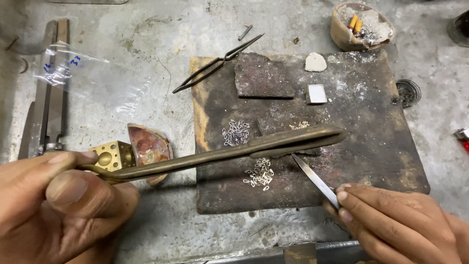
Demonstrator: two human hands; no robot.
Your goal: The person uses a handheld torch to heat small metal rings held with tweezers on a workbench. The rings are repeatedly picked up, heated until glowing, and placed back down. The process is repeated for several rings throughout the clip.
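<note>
Gripping tarnished brass torch [220,154], slim steel tweezers [316,179], charred board [371,146]

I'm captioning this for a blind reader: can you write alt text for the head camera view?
Seen from above, the left hand holds a long brass torch over a charred soldering board, while the right hand points steel tweezers beneath its tip. Two piles of small silver links lie on the board, with black tongs nearby.

Soldering board on the table, tools around it

On the board [371,146] lie two heaps of small links [236,132], a block [264,77] behind them, tweezers [215,64] at its left edge; the brass cube [113,155] and shell dish [149,146] sit left.
</note>
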